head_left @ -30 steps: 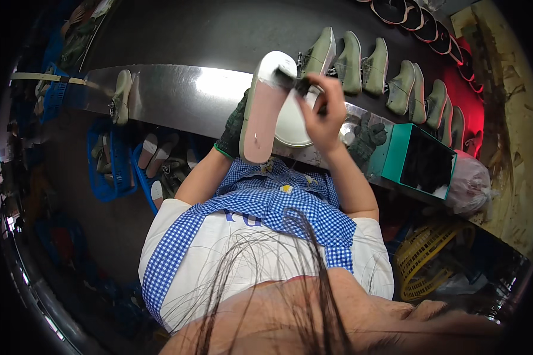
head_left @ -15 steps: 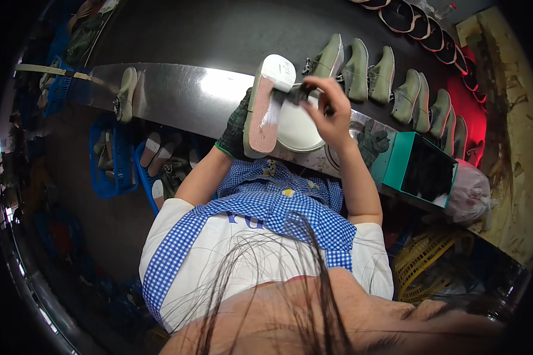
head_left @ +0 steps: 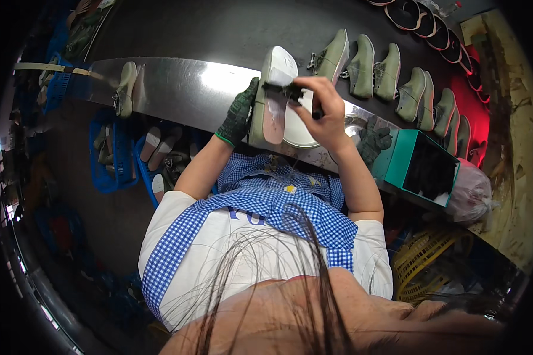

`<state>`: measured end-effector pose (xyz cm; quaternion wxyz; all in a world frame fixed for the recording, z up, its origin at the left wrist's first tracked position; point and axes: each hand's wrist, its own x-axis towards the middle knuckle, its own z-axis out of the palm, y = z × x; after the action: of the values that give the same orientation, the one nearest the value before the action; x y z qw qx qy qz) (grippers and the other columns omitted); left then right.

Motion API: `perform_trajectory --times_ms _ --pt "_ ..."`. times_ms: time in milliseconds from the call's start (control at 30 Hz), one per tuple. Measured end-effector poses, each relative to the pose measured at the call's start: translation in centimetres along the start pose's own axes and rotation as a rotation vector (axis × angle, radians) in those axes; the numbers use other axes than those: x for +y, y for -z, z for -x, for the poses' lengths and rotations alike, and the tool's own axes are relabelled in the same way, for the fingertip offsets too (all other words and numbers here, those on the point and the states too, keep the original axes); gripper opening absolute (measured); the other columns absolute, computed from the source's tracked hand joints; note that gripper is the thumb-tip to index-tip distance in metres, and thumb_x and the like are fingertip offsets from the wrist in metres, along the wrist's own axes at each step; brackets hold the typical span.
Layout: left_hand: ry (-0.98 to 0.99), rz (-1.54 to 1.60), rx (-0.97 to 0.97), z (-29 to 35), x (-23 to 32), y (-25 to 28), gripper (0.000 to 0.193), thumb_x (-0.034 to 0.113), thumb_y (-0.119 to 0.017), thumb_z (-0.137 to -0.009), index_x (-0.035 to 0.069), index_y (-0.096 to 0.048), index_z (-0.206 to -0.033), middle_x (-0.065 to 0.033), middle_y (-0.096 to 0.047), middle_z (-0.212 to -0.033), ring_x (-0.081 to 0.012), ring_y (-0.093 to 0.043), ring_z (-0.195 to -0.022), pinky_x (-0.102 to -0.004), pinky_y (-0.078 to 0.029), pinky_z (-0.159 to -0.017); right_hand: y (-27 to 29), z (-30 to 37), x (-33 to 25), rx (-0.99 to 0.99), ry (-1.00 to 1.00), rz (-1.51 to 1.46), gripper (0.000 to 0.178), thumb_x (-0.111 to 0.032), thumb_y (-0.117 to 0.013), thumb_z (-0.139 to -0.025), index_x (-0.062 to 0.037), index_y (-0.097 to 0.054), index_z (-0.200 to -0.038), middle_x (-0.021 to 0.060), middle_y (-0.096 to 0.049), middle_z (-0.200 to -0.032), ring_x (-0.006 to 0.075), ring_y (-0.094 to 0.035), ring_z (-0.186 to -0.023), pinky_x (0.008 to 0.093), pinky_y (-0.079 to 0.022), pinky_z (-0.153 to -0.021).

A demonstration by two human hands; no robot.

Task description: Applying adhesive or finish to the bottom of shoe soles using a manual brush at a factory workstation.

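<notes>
My left hand, in a dark knitted glove with a green cuff, grips an olive shoe from its left side. The shoe's bottom faces up, with a white area at the far end, pink below it and a wet white smear between. My bare right hand is closed round a black brush, whose dark bristles touch the bottom where white meets pink. Beneath the brush and shoe, a round container of white liquid stands on the metal bench edge, partly hidden.
Several olive shoes stand in a row at the right; one more shoe lies left. Coiled strips lie at far right. Beside me are a dark glove, a teal box, a plastic bag and blue crates holding shoes.
The shoe has moved slightly away from me and tilted. My right hand has shifted a little, and the brush now lies across the shoe's bottom, farther over to the left.
</notes>
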<state>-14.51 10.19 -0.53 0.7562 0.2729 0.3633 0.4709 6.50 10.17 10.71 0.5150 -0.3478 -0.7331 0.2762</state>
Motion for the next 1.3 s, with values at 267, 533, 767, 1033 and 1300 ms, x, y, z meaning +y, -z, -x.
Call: perform_trajectory --times_ms 267,533,767,1033,1300 --pt "-0.448 -0.534 0.134 -0.4 0.6 0.7 0.043 0.038 -0.043 -0.101 0.005 -0.055 -0.126 -0.0106 -0.064 -0.114 -0.015 -0.064 -0.096 -0.028 -0.054 -0.084 1.3 2.5 -1.2 -0.152 -0.161 -0.176 0.049 0.001 -0.074 -0.068 -0.0077 -0.063 -0.114 0.0046 -0.063 -0.098 0.0092 -0.048 -0.062 0.0203 -0.037 -0.051" --pt "-0.024 0.219 0.187 -1.4 0.5 -0.1 0.043 0.037 -0.047 -0.1 0.005 -0.054 -0.129 -0.01 -0.065 -0.115 -0.0156 -0.064 -0.095 -0.0288 -0.054 -0.084 -0.5 0.0 3.2 -0.014 -0.654 -0.608 0.044 0.001 -0.072 -0.072 -0.0046 -0.063 -0.115 0.0034 -0.064 -0.1 0.0034 -0.04 -0.054 0.0169 -0.035 -0.051" --pt "-0.149 -0.125 0.166 -3.4 0.2 2.3 0.041 0.033 -0.049 -0.099 0.005 -0.054 -0.128 -0.0097 -0.064 -0.116 -0.016 -0.064 -0.098 -0.0287 -0.053 -0.086 -2.2 0.9 2.3 0.218 -0.377 -0.258 0.045 0.004 -0.071 -0.07 -0.0046 -0.063 -0.114 0.0043 -0.063 -0.103 0.005 -0.043 -0.058 0.0183 -0.036 -0.051" --pt "0.09 0.046 0.337 -7.3 3.8 -1.5 0.037 0.028 -0.048 -0.099 0.004 -0.056 -0.125 -0.008 -0.064 -0.116 -0.0169 -0.063 -0.1 -0.0281 -0.051 -0.089 1.4 2.6 2.4 0.012 -0.142 0.001 0.048 0.007 -0.072 -0.067 -0.0039 -0.063 -0.113 0.0052 -0.061 -0.106 0.0075 -0.041 -0.059 0.0194 -0.036 -0.05" --pt "-0.242 -0.701 0.131 -19.6 2.3 2.0 0.047 0.041 -0.048 -0.095 0.005 -0.059 -0.123 -0.0098 -0.064 -0.118 -0.0236 -0.063 -0.103 -0.035 -0.05 -0.089 4.1 4.1 3.4 0.146 -0.298 0.117 0.05 0.008 -0.07 -0.067 -0.0034 -0.062 -0.115 0.0032 -0.059 -0.101 0.007 -0.034 -0.055 0.0193 -0.032 -0.049"
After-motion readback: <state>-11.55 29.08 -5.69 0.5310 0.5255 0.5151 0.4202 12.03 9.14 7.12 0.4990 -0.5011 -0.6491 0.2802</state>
